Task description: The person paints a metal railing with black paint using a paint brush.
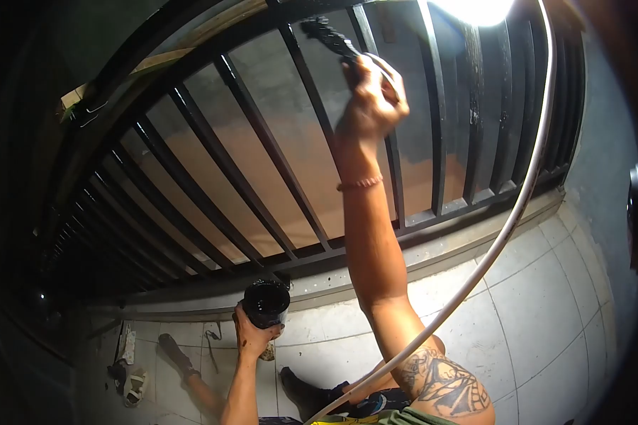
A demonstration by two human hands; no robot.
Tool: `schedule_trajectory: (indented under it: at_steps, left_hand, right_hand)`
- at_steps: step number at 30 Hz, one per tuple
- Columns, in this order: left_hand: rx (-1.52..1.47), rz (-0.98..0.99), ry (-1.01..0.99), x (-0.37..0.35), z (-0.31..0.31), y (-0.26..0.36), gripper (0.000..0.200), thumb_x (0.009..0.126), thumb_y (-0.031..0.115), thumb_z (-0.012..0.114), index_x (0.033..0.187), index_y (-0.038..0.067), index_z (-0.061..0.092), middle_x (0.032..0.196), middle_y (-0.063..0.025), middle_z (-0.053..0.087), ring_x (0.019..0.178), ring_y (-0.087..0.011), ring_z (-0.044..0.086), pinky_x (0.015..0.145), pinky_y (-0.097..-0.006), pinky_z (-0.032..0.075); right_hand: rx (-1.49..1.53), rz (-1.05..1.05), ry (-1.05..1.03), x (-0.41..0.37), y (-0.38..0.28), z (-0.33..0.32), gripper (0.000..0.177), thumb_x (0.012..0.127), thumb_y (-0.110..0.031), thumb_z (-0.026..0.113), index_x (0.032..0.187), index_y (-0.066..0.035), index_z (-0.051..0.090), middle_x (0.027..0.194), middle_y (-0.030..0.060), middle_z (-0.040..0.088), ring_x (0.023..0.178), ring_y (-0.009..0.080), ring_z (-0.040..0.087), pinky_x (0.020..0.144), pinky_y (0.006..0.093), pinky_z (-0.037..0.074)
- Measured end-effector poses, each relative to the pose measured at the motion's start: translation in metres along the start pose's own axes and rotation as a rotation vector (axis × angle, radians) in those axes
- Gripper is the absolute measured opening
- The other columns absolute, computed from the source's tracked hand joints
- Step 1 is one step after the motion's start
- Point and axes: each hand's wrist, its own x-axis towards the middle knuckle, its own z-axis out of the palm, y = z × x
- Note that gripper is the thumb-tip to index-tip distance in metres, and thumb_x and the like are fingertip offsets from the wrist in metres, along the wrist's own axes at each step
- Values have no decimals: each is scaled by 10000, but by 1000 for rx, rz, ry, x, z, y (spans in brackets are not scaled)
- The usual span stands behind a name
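My right hand (374, 95) reaches up and grips a paintbrush (329, 37) whose bristles are thick with black paint. The brush head is beside the upper ends of the bars of a black railing (252, 134), just under the top rail. Low on the left, my left hand (252, 331) is wrapped around a paint can (267, 301), with glossy black paint inside and dark smears on its outside. Dark spots mark the left hand and wrist.
A white cable (507, 234) curves across the right side, in front of my upper arm. A bright lamp (478, 8) shines at the top. Sandals (135, 386) lie on the tiled floor (539, 312) at lower left, near my feet. A grey wall (609, 177) bounds the right.
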Motion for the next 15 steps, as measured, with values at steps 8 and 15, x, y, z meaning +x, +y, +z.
schedule_trajectory:
  at_steps: [8, 15]
  left_hand:
    - [-31, -58, -69, -1, 5, 0, 987, 473, 202, 902, 1265, 8, 344, 1200, -194, 455, 1140, -357, 453, 966, -443, 402]
    - [-134, 28, -88, 0, 2, -2, 1003, 512, 239, 908, 1303, 26, 328, 1246, -197, 448, 1167, -361, 457, 992, -442, 387]
  right_hand:
    - [-574, -584, -394, 24, -11, 21, 64, 787, -32, 666, 842, -36, 699, 695, 59, 692, 621, 101, 655, 589, 212, 487]
    - [-719, -812, -350, 66, -29, 6, 87, 817, -149, 672, 868, -89, 710, 947, 91, 708, 858, 175, 690, 696, 293, 555]
